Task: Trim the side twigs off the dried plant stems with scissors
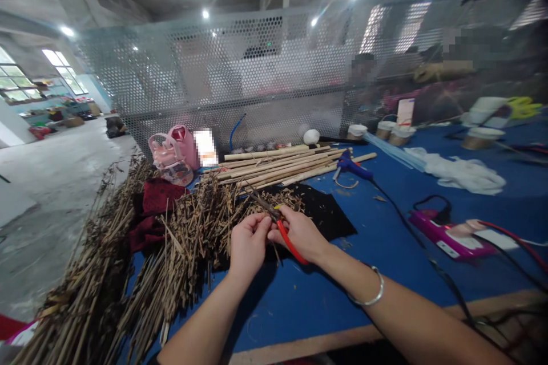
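Observation:
My right hand (297, 231) is closed around red-handled shears (292, 244), whose slim dark blades point away to the upper left. Close beside it, my left hand (250, 242) pinches a thin dried stem (278, 255), of which a short end shows below the fingers; the rest is mostly hidden. Both hands meet just above the near edge of a black cloth (329, 214). A heap of dried brown stems (188, 245) with shrivelled heads lies left of my left hand, partly on the cloth.
Behind the hands lie pale wooden sticks (278, 165) and a blue glue gun (355, 166) with a trailing cord. A magenta power strip (454, 239) sits right on the blue tabletop (385, 239). Pink bag (182, 145), dark red cloth (158, 199) and perforated metal screen (257, 68) stand beyond.

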